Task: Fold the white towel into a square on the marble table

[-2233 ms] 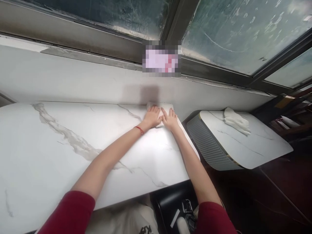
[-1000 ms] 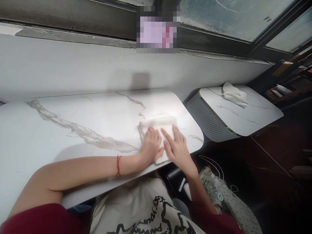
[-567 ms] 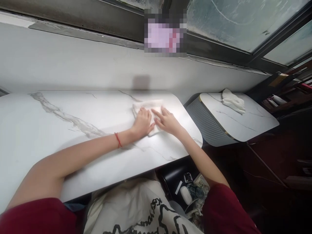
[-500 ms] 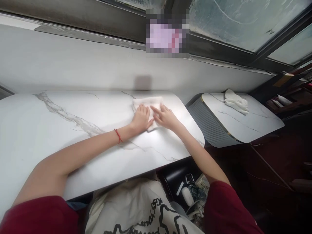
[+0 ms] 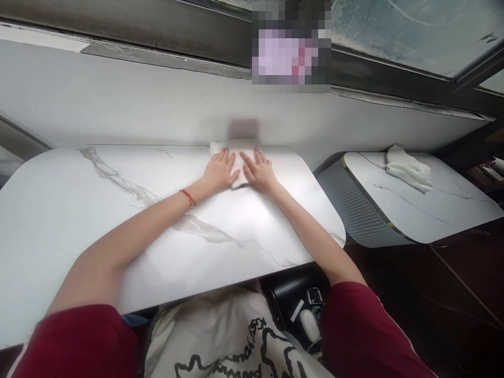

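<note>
A folded white cloth point(image 5: 236, 149) lies flat on the white marble-patterned tabletop point(image 5: 189, 262), its far edge against the wall. My left hand point(image 5: 219, 170) presses on the cloth's left part, fingers spread and pointing away from me; a red string bracelet is on that wrist. On the right part of the same cloth rests my right hand point(image 5: 259, 172), its fingers also apart and laid flat. The two thumbs are close together near the cloth's near edge. Part of the cloth is hidden under both palms.
To the right stands a smaller marble-topped cabinet point(image 5: 397, 205) with a crumpled white cloth point(image 5: 409, 168) on it. A wall point(image 5: 157, 105) with a window frame rises behind the table. Below the near edge, a black surface point(image 5: 283, 294) holds a white oval object point(image 5: 310, 325) and other small items.
Both hands have pushed the cloth away from me across the tabletop until it meets the wall. The camera view has shifted slightly left.
</note>
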Demonstrator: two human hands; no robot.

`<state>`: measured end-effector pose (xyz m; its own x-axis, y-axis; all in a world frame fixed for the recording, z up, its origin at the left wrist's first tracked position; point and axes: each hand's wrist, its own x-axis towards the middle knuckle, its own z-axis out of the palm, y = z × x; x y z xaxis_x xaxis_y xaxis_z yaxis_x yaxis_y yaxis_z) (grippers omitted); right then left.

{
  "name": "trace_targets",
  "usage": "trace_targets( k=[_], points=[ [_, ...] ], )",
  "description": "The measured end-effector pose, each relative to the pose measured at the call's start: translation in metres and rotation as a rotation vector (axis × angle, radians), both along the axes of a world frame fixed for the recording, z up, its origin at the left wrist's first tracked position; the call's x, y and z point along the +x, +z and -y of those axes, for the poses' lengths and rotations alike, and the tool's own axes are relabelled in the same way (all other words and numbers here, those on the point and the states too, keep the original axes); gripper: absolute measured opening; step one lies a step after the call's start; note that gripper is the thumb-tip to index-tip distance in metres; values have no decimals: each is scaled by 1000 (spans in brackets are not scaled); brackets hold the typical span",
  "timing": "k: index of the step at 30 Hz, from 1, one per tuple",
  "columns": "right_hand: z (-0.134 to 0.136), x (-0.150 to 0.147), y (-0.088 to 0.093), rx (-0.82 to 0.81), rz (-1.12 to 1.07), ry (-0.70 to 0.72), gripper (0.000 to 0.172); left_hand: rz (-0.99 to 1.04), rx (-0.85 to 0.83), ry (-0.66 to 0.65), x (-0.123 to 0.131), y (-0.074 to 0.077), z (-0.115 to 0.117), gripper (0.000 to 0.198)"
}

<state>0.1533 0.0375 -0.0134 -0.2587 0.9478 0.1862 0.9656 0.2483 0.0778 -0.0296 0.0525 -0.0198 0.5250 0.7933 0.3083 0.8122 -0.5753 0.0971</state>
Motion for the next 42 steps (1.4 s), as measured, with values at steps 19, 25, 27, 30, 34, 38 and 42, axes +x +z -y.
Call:
trace_targets(
  k=[19,25,27,30,34,38,42],
  points=[
    [103,-43,68,-280,232,89,45,-93,69,-223,-46,11,97,58],
    [156,-49,94,-450,202,304,28,-233,50,-271,-56,47,166,40],
    [164,-47,98,-476,190,409,23,-307,38,-250,-53,59,185,34],
    [169,-44,101,-505,164,562,25,-366,4,-207,-51,68,208,39],
    [171,-45,102,-594,75,830,35,-346,-56,-103,-60,71,223,41],
    [174,-57,102,-530,86,935,40,-329,-106,37,-74,71,219,29],
    [163,-71,93,-424,196,796,47,-335,-133,139,-88,68,189,28]
  ],
)
